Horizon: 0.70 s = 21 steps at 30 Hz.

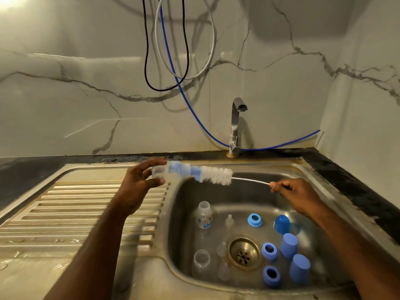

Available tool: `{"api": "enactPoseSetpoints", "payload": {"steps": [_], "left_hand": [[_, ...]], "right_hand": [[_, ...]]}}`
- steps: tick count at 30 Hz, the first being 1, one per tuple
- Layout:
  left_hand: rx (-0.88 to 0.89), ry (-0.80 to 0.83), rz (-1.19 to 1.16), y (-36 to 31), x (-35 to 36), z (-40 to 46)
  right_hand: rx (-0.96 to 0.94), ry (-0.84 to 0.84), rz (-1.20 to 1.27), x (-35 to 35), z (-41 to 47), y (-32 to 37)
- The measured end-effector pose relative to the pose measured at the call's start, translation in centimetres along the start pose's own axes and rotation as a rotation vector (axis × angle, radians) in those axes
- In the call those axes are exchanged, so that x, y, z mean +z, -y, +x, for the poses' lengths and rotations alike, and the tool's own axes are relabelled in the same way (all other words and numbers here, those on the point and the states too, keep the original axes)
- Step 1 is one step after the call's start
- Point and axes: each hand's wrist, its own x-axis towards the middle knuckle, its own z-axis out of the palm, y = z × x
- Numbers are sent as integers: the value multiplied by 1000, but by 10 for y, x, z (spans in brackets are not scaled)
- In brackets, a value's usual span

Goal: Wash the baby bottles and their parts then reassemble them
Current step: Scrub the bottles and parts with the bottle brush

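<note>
Nearest you, the steel sink basin (179, 213) holds the loose parts: a clear plastic bottle (201, 264) near-left of the brass drain (244, 253), clear teats (223, 271) just beside it, three blue screw rings (271, 276) and three blue caps (299, 268) to the right. Another clear bottle with a blue print (204, 215) stands further back. Further out, your left hand (138, 182) grips the base of a clear bottle with blue markings (173, 169), held sideways above the basin's far-left edge, blurred. A white bristle bottle brush (218, 175) sits at its mouth, head mostly outside. Your right hand (290, 190) pinches the brush's thin white handle (251, 180). Chrome tap (236, 126) stands at the far rim, off.
</note>
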Motion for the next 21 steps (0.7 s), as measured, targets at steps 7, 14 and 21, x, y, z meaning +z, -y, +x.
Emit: {"api": "enactPoseSetpoints", "payload": {"steps": [7,14,21], "left_hand": [[-65,6,27,3,12,-5],[-65,-165,277,1,27,0],[-371,-207,-178,3,6,0]], "right_hand": [[-350,-90,-157,-6,-8,19],[-432,-292,-314,-10,-1,21],[-312,92,-234,11,-6,25]]}}
